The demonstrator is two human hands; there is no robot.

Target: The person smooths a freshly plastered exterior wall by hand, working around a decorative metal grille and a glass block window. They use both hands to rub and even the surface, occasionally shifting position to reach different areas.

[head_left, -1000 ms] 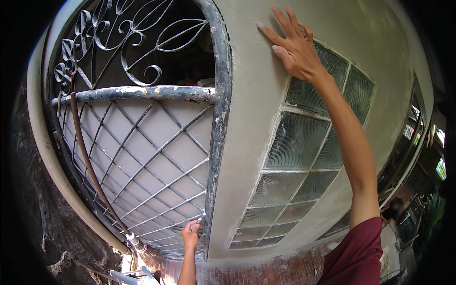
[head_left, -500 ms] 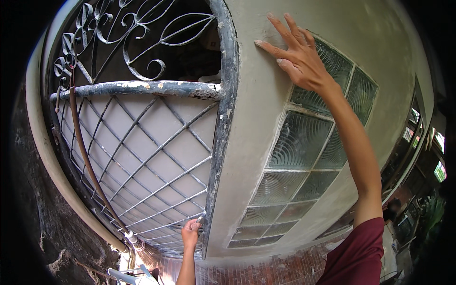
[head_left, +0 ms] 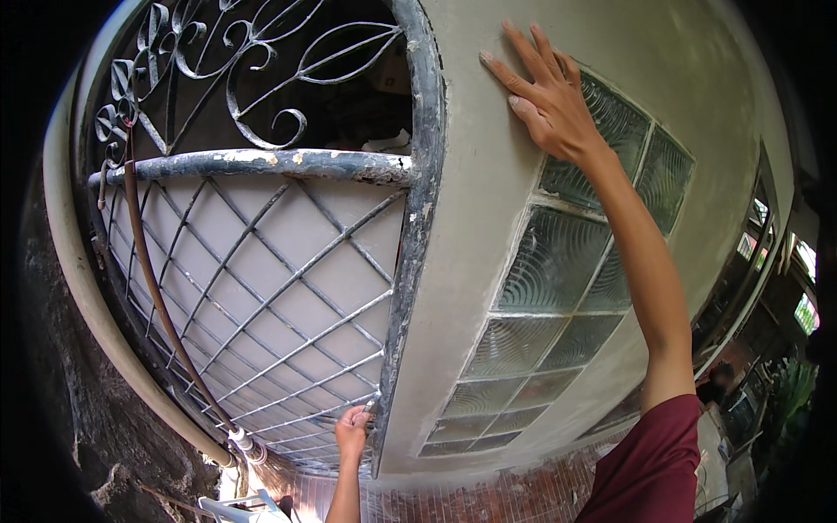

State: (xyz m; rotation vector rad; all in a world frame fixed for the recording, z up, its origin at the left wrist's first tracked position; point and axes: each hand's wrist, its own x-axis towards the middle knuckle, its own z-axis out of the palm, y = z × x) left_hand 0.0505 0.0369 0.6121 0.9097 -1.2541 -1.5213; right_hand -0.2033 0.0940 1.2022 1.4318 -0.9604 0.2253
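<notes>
My right hand (head_left: 551, 109) presses flat, fingers spread, on the grey plastered wall (head_left: 471, 148), just above a panel of patterned glass blocks (head_left: 549, 257). Low down, my left hand (head_left: 352, 425) is closed in a pinch at the right edge of a metal gate's crossed bars (head_left: 301, 275). A small greyish thing shows at its fingertips, too small to name. Close beside it runs the dark, chipped upright frame (head_left: 410, 253) of the gate. A thick rail (head_left: 279, 161) with flaking paint crosses the gate above the bars.
Scrolled ironwork (head_left: 235, 78) fills the gate's top. A brown stick (head_left: 157, 288) leans across its left side, above a pale curved pipe (head_left: 83, 305). Below lie red-brown floor tiles (head_left: 488, 497) and part of a light blue chair-like frame (head_left: 244, 506). Dark clutter stands at far right.
The view has shifted slightly. My right hand stays on the wall, and my left hand stays pinched at the lower right edge of the gate.
</notes>
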